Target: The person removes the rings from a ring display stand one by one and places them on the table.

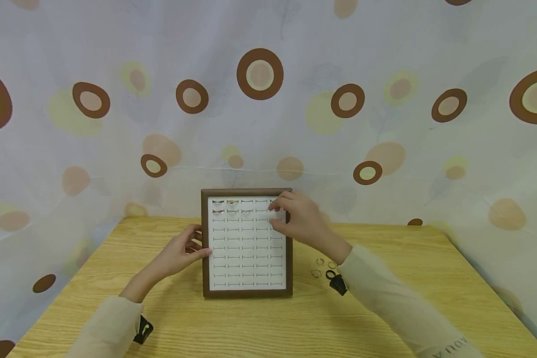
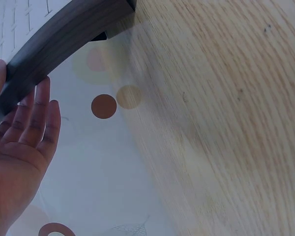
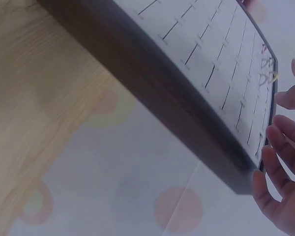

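Note:
A ring display board with a dark brown frame and a white slotted face stands upright on the table. Several rings sit in slots of its top two rows, mostly at the left. My left hand holds the frame's left side, thumb on the front edge and fingers behind it; the left wrist view shows the fingers along the dark frame. At the board's upper right is my right hand, thumb and forefinger apart in front of the slots. No ring shows between its fingers.
Several loose rings lie on the wooden table right of the board, below my right forearm. A black wrist device sits beside the right cuff, another by the left. A patterned curtain hangs behind the table.

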`<state>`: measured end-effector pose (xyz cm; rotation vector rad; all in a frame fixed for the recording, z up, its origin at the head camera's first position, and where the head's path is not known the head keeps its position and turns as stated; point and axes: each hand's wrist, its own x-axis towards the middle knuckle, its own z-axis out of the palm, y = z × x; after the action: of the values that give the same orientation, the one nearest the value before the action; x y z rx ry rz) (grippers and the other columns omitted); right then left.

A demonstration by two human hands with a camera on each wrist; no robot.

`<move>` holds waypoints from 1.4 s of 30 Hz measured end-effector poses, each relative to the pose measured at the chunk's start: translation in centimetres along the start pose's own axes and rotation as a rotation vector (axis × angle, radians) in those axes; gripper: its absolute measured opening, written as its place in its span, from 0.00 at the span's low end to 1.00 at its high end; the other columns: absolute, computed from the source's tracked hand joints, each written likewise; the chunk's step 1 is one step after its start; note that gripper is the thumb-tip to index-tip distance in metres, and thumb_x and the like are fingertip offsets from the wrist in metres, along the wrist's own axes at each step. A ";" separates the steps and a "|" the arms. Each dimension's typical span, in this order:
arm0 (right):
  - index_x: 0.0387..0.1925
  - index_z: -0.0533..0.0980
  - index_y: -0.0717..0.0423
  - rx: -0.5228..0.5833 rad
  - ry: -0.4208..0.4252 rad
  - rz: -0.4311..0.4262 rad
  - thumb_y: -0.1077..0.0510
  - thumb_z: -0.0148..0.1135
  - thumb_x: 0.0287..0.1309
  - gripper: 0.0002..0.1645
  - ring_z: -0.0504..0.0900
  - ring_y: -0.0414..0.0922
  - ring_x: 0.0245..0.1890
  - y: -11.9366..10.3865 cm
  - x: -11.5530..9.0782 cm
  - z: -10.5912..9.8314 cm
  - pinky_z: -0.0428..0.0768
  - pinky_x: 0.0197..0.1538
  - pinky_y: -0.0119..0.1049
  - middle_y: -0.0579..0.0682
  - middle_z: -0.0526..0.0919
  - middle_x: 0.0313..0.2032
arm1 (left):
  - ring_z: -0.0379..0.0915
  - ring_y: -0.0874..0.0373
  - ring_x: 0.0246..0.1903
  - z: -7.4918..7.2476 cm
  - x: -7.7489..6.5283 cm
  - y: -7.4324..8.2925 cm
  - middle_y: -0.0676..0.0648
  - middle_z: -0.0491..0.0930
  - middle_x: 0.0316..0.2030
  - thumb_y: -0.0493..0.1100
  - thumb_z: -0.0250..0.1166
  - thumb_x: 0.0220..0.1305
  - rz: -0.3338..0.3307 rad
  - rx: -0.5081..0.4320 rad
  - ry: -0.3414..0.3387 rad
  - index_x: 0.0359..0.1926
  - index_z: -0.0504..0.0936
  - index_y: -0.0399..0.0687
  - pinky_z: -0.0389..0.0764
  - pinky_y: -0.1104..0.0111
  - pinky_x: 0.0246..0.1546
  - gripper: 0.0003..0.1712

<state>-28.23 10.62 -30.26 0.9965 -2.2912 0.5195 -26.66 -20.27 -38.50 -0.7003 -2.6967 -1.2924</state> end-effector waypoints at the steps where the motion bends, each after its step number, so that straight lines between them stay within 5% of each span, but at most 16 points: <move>1: 0.32 0.79 0.53 -0.009 -0.002 0.002 0.55 0.67 0.45 0.10 0.72 0.41 0.33 -0.2 0.2 0.2 0.72 0.34 0.33 0.45 0.79 0.30 | 0.78 0.53 0.39 0.0 0.0 0.0 0.37 0.74 0.45 0.47 0.63 0.59 0.000 0.001 -0.001 0.59 0.61 0.33 0.78 0.67 0.39 0.34; 18: 0.33 0.79 0.51 -0.076 0.049 -0.046 0.55 0.67 0.47 0.09 0.75 0.42 0.38 -2.3 2.6 3.0 0.74 0.43 0.35 0.44 0.80 0.34 | 0.78 0.54 0.37 0.1 0.1 -0.2 0.37 0.74 0.44 0.46 0.64 0.58 0.007 0.000 0.004 0.58 0.62 0.34 0.78 0.68 0.38 0.32; 42: 0.25 0.79 0.49 -0.129 0.228 -0.065 0.60 0.66 0.47 0.03 0.73 0.43 0.34 -2.2 2.6 5.4 0.66 0.33 0.35 0.43 0.78 0.30 | 0.78 0.53 0.37 0.0 0.1 0.0 0.37 0.74 0.44 0.46 0.63 0.59 0.009 -0.003 -0.002 0.58 0.62 0.34 0.78 0.66 0.39 0.32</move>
<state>-29.90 4.80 -32.42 0.8974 -2.0558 0.4294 -26.68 -20.21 -38.47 -0.7134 -2.6903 -1.2943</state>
